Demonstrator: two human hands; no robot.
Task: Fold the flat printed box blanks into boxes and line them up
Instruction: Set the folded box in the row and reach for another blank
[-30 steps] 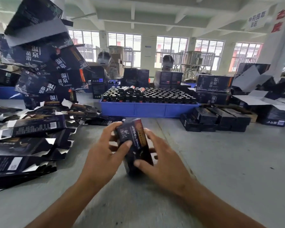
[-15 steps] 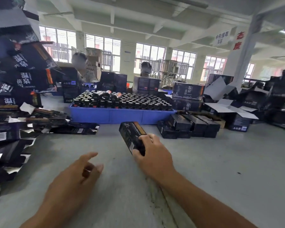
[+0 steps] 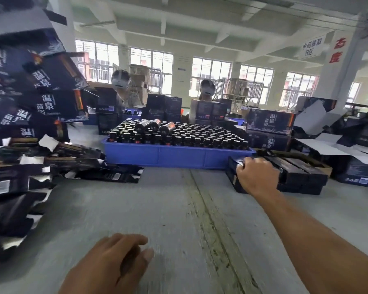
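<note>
Head view, blue crate [image 3: 174, 155] full of bottles [image 3: 179, 137], right hand [image 3: 258, 177] gripping folded box [image 3: 235, 166], left hand [image 3: 111, 266] loosely spread.

Flat blanks [image 3: 19, 181] lie left, bottle tray [image 3: 174, 154] behind centre, folded boxes [image 3: 295, 172] right of it.

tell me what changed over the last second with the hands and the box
The left hand let go of the folded box and dropped back empty. The right hand carried it forward and right to the row of finished boxes. The blue tray and flat blanks stayed put.
</note>
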